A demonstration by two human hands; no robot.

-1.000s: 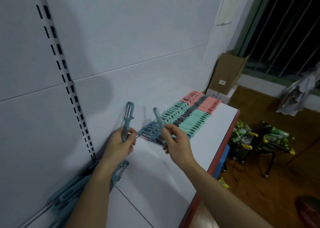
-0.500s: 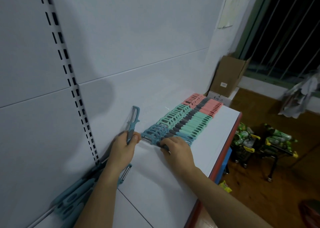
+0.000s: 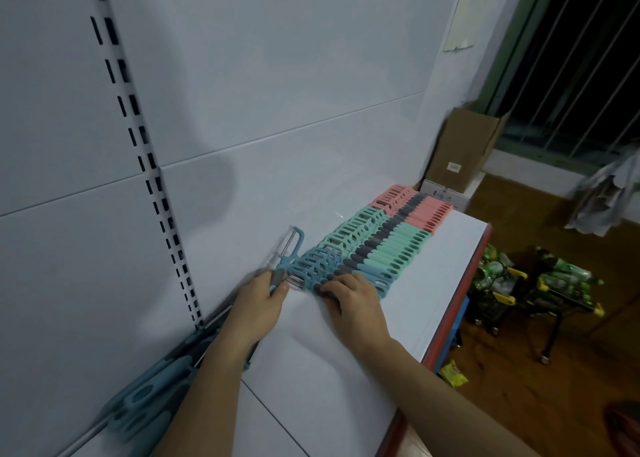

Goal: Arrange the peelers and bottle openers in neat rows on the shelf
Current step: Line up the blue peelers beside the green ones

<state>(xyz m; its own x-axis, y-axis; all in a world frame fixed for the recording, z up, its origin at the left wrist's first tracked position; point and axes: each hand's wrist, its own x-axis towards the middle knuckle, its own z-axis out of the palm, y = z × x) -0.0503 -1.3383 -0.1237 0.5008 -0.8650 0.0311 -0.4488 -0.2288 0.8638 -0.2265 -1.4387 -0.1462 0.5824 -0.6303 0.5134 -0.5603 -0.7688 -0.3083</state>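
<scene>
A tight row of peelers (image 3: 377,241) lies across the white shelf (image 3: 329,359), pink at the far end, mint in the middle, blue nearest me. My left hand (image 3: 258,299) grips one blue peeler (image 3: 289,252) by its handle, blade pointing up and away, right beside the near end of the row. My right hand (image 3: 353,300) lies palm down on the nearest blue peelers of the row, fingers curled over their grey grips. A loose pile of blue peelers (image 3: 149,390) sits at the shelf's back left, partly hidden by my left forearm.
The white back panel with a slotted upright (image 3: 145,165) rises behind the shelf. The shelf's red front edge (image 3: 453,304) runs on the right. Beyond it are a cardboard box (image 3: 460,151), a wooden floor and small carts of green packets (image 3: 502,276).
My right hand brought a blue peeler down onto the near end of the row and now rests over it. My left hand moved slightly right with its peeler.
</scene>
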